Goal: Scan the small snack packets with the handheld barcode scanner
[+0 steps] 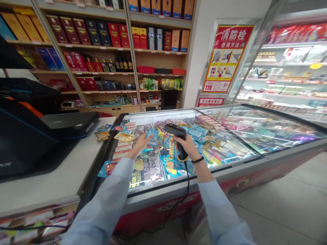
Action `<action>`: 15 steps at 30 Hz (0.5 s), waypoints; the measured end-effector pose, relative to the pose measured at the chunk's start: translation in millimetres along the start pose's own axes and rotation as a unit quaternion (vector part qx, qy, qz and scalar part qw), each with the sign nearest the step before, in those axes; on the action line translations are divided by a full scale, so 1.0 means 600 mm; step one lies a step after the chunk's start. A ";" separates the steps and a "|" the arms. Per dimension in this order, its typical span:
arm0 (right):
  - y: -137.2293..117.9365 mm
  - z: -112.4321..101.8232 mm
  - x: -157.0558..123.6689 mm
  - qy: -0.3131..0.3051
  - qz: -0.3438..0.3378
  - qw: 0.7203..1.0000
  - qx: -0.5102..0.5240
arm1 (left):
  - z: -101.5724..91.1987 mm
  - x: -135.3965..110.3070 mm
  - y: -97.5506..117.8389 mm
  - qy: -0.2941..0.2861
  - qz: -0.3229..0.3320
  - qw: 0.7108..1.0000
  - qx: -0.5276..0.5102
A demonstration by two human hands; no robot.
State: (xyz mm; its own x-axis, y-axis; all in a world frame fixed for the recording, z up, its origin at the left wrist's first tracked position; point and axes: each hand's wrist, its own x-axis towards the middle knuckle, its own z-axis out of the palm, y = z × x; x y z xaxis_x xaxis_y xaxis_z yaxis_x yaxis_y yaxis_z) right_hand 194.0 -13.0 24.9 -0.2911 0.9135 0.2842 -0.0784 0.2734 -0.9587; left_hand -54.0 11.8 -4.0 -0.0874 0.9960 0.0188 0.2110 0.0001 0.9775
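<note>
My right hand point(189, 147) is wrapped round the handle of a black barcode scanner point(175, 130), its head pointing left and its cable hanging over the freezer's front edge. Just left of it, my left hand point(139, 144) grips a small blue snack packet point(153, 137) between thumb and fingers, in front of the scanner head. Beneath both hands, many blue and gold packets lie on the glass top of a chest freezer point(235, 166). A gold packet point(124, 137) rests left of my left hand, and a blue and red packet point(107, 169) lies near the freezer's left edge.
On the left, a counter point(61, 170) carries a black checkout machine point(25, 132) and a few small packets point(102, 135). Shelves of boxed bottles point(102, 32) stand behind the freezer. A lit display fridge point(288, 69) is at the right. The scanner cable point(188, 187) trails towards the floor.
</note>
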 end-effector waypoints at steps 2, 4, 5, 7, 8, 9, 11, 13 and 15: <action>-0.010 -0.028 -0.004 0.023 -0.006 1.000 -0.002 | 0.052 0.007 0.033 -0.040 -0.015 0.999 0.009; -0.019 -0.054 -0.009 0.046 -0.010 0.999 -0.006 | 0.104 0.015 0.060 -0.077 -0.025 0.997 0.007; -0.024 -0.067 -0.012 0.057 -0.011 0.998 -0.008 | 0.128 0.019 0.071 -0.097 -0.025 0.995 -0.001; -0.032 -0.089 -0.020 0.077 -0.011 0.997 -0.013 | 0.172 0.030 0.087 -0.145 -0.012 0.989 -0.030; -0.035 -0.099 -0.024 0.086 -0.011 0.996 -0.015 | 0.191 0.036 0.092 -0.166 -0.004 0.985 -0.045; -0.037 -0.108 -0.029 0.094 -0.009 0.995 -0.018 | 0.209 0.042 0.095 -0.180 0.005 0.982 -0.056; -0.039 -0.121 -0.037 0.105 -0.005 0.994 -0.022 | 0.236 0.055 0.094 -0.176 0.011 0.984 -0.030; -0.036 -0.129 -0.043 0.112 0.000 0.993 -0.027 | 0.253 0.066 0.085 -0.147 0.007 0.988 0.051; -0.031 -0.133 -0.047 0.115 0.003 0.993 -0.030 | 0.261 0.072 0.072 -0.124 0.008 0.984 0.126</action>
State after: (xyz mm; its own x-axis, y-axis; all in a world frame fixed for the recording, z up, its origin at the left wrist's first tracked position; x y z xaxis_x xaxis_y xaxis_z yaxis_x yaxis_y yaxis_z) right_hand 279.7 -19.6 35.1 -0.0649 0.9577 0.2802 -0.0181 0.2796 -0.9599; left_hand 103.6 69.1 6.2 0.1511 0.9874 -0.0481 0.4479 -0.0250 0.8937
